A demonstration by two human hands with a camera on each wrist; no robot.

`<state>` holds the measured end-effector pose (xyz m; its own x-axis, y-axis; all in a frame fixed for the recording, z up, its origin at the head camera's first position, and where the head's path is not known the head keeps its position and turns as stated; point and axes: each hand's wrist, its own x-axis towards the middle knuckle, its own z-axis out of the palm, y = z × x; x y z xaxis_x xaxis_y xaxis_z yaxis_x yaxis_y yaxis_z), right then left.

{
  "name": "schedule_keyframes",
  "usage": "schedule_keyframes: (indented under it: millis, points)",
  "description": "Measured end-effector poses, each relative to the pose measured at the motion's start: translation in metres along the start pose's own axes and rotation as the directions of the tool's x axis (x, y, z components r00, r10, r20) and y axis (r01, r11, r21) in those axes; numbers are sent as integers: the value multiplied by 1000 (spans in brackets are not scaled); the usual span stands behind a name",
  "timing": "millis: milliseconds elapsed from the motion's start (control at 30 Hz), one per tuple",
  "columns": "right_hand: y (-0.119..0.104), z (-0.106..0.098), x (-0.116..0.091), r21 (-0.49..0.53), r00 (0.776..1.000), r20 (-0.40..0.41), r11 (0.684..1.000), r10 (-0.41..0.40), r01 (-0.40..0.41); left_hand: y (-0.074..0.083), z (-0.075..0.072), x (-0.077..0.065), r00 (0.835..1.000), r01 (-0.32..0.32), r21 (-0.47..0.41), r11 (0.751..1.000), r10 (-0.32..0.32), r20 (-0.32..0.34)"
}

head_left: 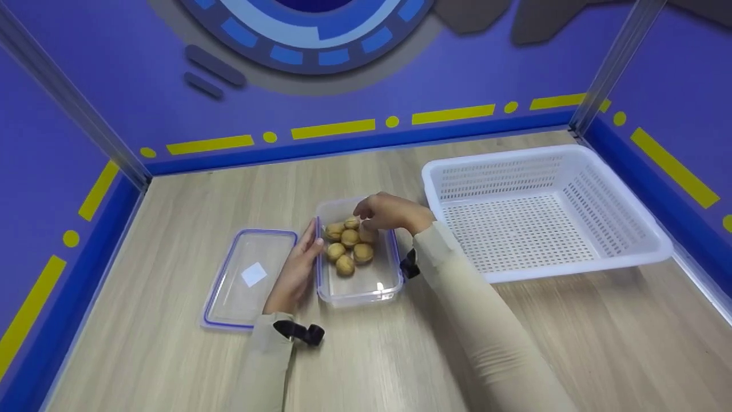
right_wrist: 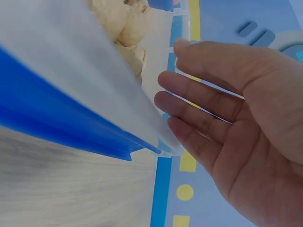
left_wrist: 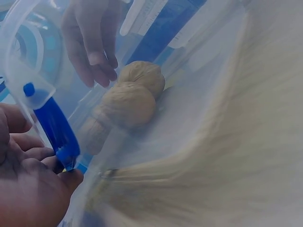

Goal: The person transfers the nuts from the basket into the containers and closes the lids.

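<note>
A clear plastic food container (head_left: 366, 297) with blue clips stands on the table, several walnuts (head_left: 349, 237) gathered in its far half. My left hand (head_left: 296, 268) holds its left wall; in the left wrist view the thumb and fingers close round the edge at a blue clip (left_wrist: 57, 127). Over the far right part of the container is my right hand (head_left: 392, 212), fingers loosely bent above the walnuts. Nothing shows between those fingers (right_wrist: 199, 94) in the right wrist view, where the container wall covers part of the walnuts.
The container's clear lid (head_left: 229, 300), with a blue seal and a white square label (head_left: 253, 274), lies on the table at the left. A white perforated basket (head_left: 572, 270) stands close on the right. Blue panels (head_left: 343, 103) wall the table's back and sides.
</note>
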<state>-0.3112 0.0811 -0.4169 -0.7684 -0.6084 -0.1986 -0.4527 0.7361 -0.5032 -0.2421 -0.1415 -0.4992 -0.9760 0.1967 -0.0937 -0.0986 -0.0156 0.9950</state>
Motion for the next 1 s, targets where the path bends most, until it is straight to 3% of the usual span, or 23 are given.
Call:
schedule_keyframes:
  millis: [233,467,567,700,867,1000]
  points:
    - [-4,-2,-7,101,992,-115,993,-56,67,5,-3,-1,1000,-3,85,996,4,-4]
    - [-15,4,-10,237,970,-241,968,-21,80,10,-17,-2,1000,-25,47,999,25,-6]
    - [-19,9,-11,316,955,-298,944,4,95,11,-28,-3,999,-48,15,999,48,-1]
    - [-25,17,-12,469,925,-375,872,54,139,16,-43,-7,996,-91,-6,996,91,5]
    - [-37,27,-12,655,891,-427,733,156,186,26,-63,-14,995,-91,87,992,94,-25]
    - [-49,35,-10,751,904,-383,633,189,186,32,-81,-20,996,-81,119,990,86,-38]
